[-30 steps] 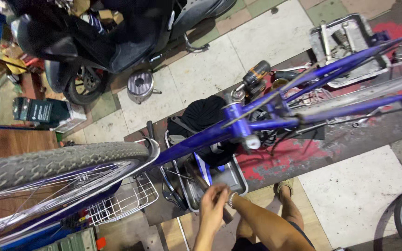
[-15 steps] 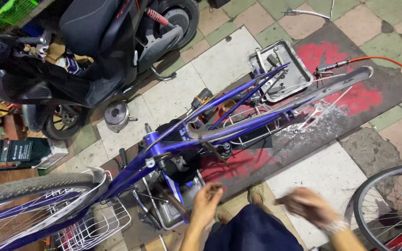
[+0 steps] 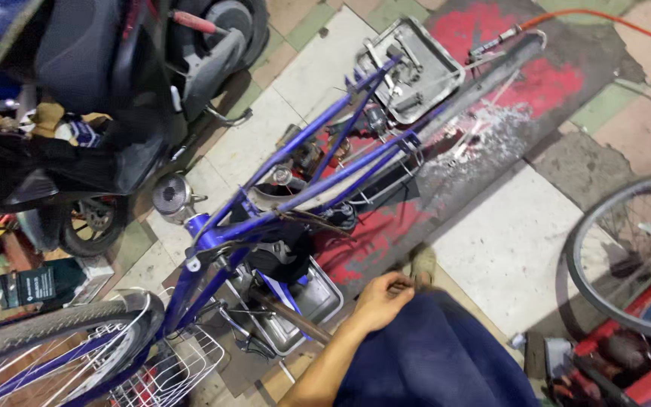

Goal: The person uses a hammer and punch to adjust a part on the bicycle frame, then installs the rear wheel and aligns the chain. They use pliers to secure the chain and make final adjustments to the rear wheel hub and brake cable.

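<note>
From the head camera, the left hand (image 3: 386, 300) rests curled on the dark blue trouser knee (image 3: 431, 354); whether it grips anything, I cannot tell. Just beside it a metal tray (image 3: 318, 298) sits under the blue bicycle frame (image 3: 303, 196), on a stained tiled floor (image 3: 506, 241) beside a black scooter (image 3: 107, 98).

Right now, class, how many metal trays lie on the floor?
2. The near tray sits under the bike frame; the far tray lies beside the rear wheel. Others may be hidden.
</note>
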